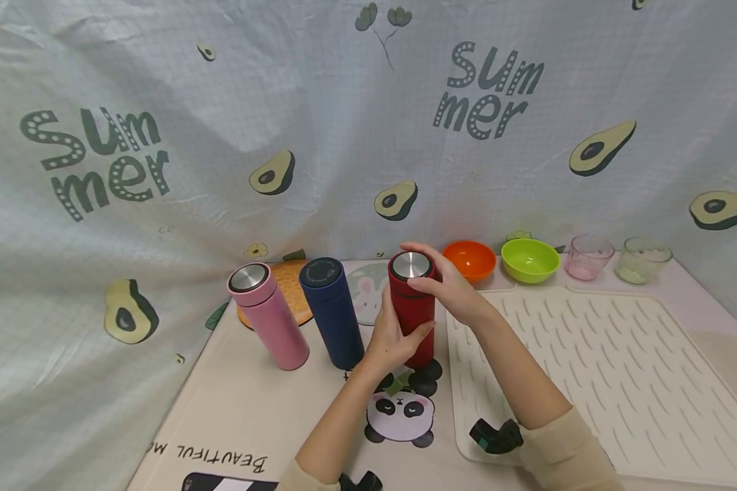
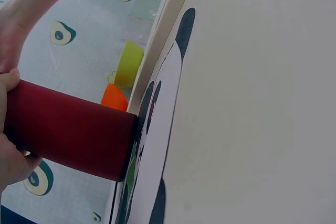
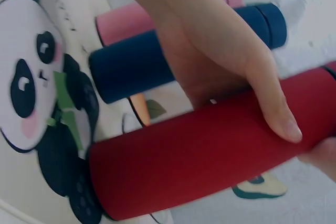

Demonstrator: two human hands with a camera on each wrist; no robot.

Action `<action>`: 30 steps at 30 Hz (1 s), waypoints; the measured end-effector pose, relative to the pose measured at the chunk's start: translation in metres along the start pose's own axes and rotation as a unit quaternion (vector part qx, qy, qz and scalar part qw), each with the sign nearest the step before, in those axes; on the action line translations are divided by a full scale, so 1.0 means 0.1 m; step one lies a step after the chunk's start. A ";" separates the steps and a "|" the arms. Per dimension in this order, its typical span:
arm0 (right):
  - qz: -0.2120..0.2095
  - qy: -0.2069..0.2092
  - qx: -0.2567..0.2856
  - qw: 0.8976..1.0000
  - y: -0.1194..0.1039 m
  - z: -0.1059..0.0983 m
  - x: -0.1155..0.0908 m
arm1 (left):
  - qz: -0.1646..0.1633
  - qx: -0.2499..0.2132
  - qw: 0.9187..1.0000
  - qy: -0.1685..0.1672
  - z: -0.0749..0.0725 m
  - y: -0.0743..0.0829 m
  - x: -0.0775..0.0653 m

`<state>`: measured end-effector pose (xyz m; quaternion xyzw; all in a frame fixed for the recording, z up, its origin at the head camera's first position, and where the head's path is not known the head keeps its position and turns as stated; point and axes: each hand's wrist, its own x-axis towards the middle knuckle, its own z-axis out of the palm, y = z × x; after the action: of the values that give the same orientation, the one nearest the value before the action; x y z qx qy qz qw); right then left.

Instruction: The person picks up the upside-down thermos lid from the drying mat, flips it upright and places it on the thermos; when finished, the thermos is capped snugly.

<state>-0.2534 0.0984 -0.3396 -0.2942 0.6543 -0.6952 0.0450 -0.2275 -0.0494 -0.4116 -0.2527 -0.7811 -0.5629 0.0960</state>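
A red thermos bottle point(image 1: 419, 320) with a steel-topped lid point(image 1: 411, 264) stands upright on the table, its base by the panda print. My left hand point(image 1: 393, 344) grips its body from the left, thumb across the front. Up at the lid, my right hand point(image 1: 451, 286) holds the top from the right, fingers behind and thumb in front. In the right wrist view the left hand point(image 3: 220, 51) curls round the red bottle point(image 3: 194, 150). To the left stand a blue thermos point(image 1: 334, 320) and a pink thermos point(image 1: 273, 320), both lidded and upright.
A ribbed cream mat point(image 1: 589, 368) covers the table's right side. Behind it sit an orange bowl point(image 1: 470, 261), a green bowl point(image 1: 530, 260), a pink glass point(image 1: 588, 258) and a greenish glass point(image 1: 642, 260). A printed curtain point(image 1: 319, 123) hangs at the back. Round printed coasters lie behind the bottles.
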 end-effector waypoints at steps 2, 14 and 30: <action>0.000 -0.006 0.002 1.000 0.00 -0.01 0.01 | 0.003 0.000 1.000 0.002 0.00 -0.02 0.00; 0.015 0.010 -0.004 1.000 0.02 0.02 0.00 | 0.000 0.000 1.000 -0.002 -0.03 0.12 -0.03; 0.017 0.054 -0.019 0.998 0.00 0.07 0.01 | -0.008 -0.016 1.000 -0.025 -0.09 0.39 -0.05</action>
<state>-0.2506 0.0915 -0.3396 -0.2453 0.6740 -0.6967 0.0158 -0.2048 -0.0502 -0.3778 -0.2616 -0.7764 -0.5694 0.0676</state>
